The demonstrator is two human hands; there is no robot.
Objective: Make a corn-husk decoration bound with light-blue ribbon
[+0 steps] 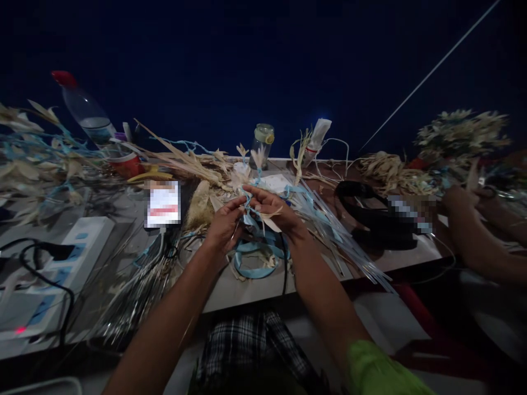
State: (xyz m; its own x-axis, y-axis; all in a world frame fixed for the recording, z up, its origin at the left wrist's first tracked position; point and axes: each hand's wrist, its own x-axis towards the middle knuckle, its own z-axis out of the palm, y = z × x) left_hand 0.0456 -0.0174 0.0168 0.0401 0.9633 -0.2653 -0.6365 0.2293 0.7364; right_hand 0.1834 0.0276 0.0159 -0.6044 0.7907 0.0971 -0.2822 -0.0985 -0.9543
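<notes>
Both hands meet near the middle of the table around a thin stem wrapped in light blue tape [247, 201], with pale dried petals [258, 158] at its top. My left hand [225, 224] pinches the stem from the left. From the right, my right hand [275, 209] has its fingers closed on the same stem, beside a pale leaf [270, 222] that sticks out low. A loop of light blue ribbon [255, 271] lies on the table just below the hands.
A phone [163, 206], a bundle of thin wires [138, 291] and a white power strip [78, 263] lie left. Behind stand a tilted bottle [88, 112] and a jar [262, 144]. Clear straws [349, 241], a black strap [362, 211] and another person's hands [465, 219] are right.
</notes>
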